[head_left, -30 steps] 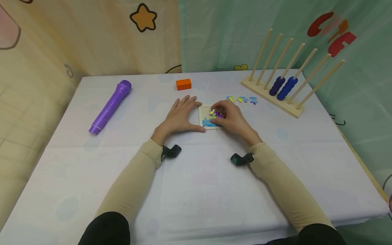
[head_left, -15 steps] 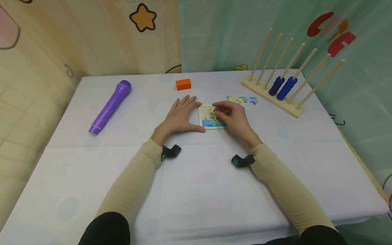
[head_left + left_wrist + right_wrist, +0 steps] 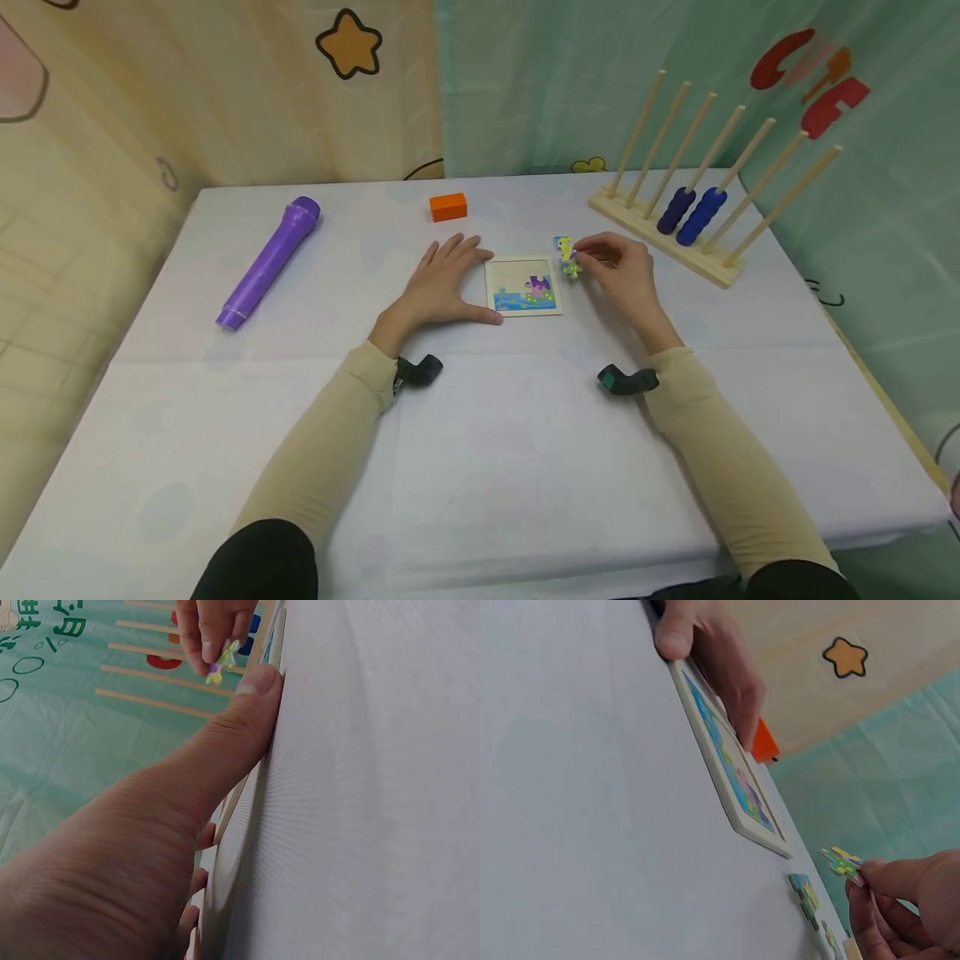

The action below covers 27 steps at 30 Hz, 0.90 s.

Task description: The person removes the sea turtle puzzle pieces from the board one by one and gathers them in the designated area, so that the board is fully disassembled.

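A puzzle piece (image 3: 843, 863) is pinched between the thumb and fingers of your right hand (image 3: 621, 268), held above the white table (image 3: 495, 450), just right of the puzzle frame (image 3: 510, 273), its lower part filled. Your hand partly blocks the head view of the loose pieces (image 3: 803, 897) lying beside the frame. Your left hand (image 3: 447, 285) has its fingers spread, thumb on the frame's near left corner. Farther out sit an orange block (image 3: 447, 207), a purple tube (image 3: 268, 264) at left and a peg stand (image 3: 641, 218) beyond your right hand.
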Motion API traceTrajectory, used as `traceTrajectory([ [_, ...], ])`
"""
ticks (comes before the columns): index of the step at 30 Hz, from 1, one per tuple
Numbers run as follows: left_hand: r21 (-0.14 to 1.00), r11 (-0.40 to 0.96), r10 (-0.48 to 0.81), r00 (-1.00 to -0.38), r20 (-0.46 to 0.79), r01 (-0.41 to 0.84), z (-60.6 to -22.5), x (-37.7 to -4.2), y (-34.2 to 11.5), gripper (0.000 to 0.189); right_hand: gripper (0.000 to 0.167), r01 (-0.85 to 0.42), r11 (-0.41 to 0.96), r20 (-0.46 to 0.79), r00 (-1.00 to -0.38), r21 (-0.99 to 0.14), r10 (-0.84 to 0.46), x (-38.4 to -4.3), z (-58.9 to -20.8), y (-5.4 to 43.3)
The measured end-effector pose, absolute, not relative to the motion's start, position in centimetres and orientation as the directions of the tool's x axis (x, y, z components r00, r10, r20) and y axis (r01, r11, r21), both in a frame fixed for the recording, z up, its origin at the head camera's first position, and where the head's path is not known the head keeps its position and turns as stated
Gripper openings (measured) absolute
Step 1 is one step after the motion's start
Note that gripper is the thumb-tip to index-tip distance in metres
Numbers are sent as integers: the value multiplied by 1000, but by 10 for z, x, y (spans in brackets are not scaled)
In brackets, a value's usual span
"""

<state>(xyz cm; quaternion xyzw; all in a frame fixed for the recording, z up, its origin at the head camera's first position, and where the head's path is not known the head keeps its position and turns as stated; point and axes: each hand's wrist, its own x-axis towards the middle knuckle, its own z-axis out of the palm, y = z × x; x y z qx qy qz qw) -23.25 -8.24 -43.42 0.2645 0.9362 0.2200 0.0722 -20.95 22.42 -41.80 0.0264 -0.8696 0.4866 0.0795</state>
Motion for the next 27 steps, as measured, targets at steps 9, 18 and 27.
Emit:
traceTrajectory([
  [9, 453, 764, 524, -851, -22, 458, -434, -232, -82, 107, 23, -82, 543, 175, -977, -835, 120, -212, -424, 251],
  [18, 461, 760, 525, -851, -22, 458, -435, -232, -80, 107, 22, -118, 640, 254, -959, -759, 126, -215, -435, 256],
  [27, 459, 765, 520, -854, -26, 452, -435, -233, -81, 107, 22, -164, 652, 307, -945, -740, 110, -212, -430, 247],
])
